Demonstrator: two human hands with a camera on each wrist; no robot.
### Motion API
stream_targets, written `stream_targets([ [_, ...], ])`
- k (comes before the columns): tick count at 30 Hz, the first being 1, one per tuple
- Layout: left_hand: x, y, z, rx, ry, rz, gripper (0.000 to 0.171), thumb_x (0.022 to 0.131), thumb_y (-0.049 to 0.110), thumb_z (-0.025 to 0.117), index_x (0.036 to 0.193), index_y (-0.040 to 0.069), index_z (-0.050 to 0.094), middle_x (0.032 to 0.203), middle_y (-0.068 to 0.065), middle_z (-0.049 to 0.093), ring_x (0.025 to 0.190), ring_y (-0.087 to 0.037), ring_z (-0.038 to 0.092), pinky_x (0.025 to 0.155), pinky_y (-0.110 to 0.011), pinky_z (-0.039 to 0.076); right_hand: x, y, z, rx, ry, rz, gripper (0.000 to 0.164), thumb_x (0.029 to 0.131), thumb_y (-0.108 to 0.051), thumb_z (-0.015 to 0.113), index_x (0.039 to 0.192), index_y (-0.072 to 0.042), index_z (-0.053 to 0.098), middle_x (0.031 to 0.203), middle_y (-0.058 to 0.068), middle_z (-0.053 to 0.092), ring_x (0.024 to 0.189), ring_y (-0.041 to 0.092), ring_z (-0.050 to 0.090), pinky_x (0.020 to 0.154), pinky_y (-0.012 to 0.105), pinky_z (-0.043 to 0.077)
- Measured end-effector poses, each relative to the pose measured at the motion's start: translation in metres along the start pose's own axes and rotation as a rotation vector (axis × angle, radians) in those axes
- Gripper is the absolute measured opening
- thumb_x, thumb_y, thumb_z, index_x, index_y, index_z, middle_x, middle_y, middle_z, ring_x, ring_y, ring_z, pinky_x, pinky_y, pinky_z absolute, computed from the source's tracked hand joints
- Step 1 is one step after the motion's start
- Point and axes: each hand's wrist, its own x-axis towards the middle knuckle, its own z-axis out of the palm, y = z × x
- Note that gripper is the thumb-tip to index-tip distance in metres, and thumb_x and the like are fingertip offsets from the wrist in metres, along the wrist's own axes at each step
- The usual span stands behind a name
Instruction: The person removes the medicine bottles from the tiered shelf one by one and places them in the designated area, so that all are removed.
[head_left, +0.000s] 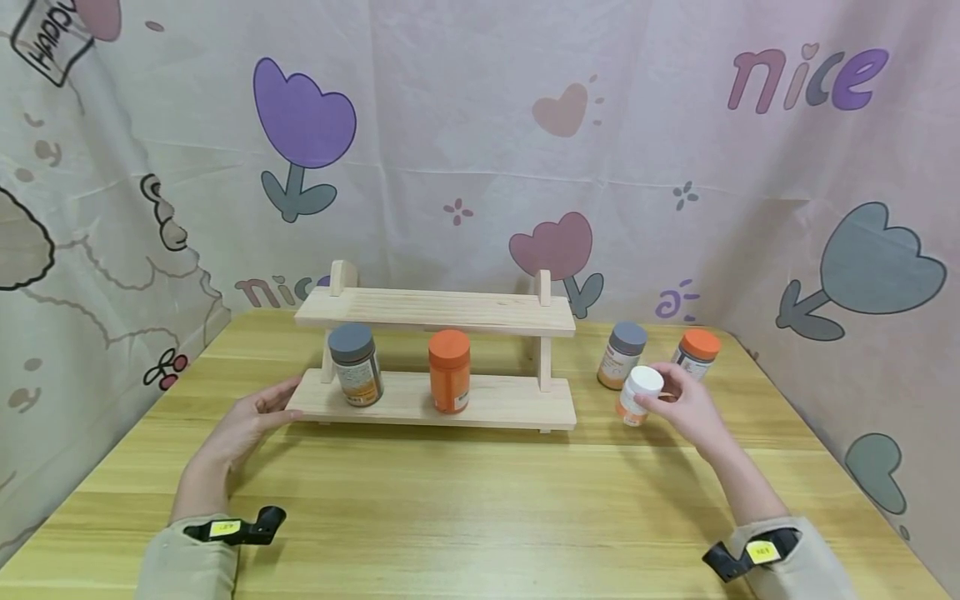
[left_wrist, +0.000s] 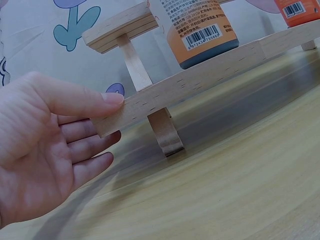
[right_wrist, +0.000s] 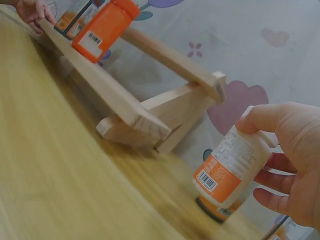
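Observation:
A two-tier wooden rack (head_left: 510, 403) stands on the table, and my left hand (head_left: 243, 425) grips the left end of its lower shelf, thumb on top and fingers beneath in the left wrist view. On that shelf are a grey-capped bottle (head_left: 356, 367) and, to its right, an orange bottle (head_left: 450, 372). To the right of the rack, my right hand (head_left: 688, 408) pinches a white-capped bottle (head_left: 640, 395) near its cap. In the right wrist view this white bottle (right_wrist: 231, 165) tilts slightly, its orange label facing the camera.
Behind the right hand stand another grey-capped bottle (head_left: 622, 357) and an orange-capped bottle (head_left: 697, 350), partly hidden by the fingers. The rack's upper shelf (head_left: 435, 308) overhangs the lower one. A patterned cloth (head_left: 450, 125) hangs along the back and sides of the wooden table (head_left: 450, 517).

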Motion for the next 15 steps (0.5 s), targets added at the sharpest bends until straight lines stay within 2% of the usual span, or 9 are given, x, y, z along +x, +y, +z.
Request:
stream_targets([
  [5,0.000,0.000,0.000,0.012,0.002,0.005,0.073,0.091,0.020,0.060,0.144,-0.008,0.019,0.148,-0.026,0.018,0.134,-0.042,0.015,0.090,-0.006,0.034,-0.001,0.007,0.003,0.018,-0.020,0.014,0.047,0.082,-0.006,0.069,0.121,0.009,0.046,0.109,0.022,0.057,0.087,0.006,0.055,0.071,0.020,0.049],
  [12,0.000,0.000,0.000,0.028,-0.003,0.017,0.072,0.091,0.021,0.060,0.144,-0.008,0.020,0.148,-0.026,0.019,0.134,-0.042,0.016,0.089,-0.005,0.034,-0.002,0.015,0.005,0.004,-0.023,0.025,0.047,0.081,-0.006,0.070,0.120,0.010,0.047,0.109,0.023,0.056,0.086,-0.001,0.054,0.071,0.019,0.050],
  [15,0.001,-0.001,0.000,0.028,-0.001,0.019,0.072,0.091,0.020,0.060,0.143,-0.008,0.020,0.148,-0.026,0.019,0.134,-0.043,0.017,0.089,-0.005,0.034,-0.001,0.017,0.006,-0.004,-0.022,0.024,0.047,0.081,-0.005,0.070,0.119,0.011,0.048,0.109,0.024,0.056,0.087,0.001,0.055,0.071,0.019,0.049],
])
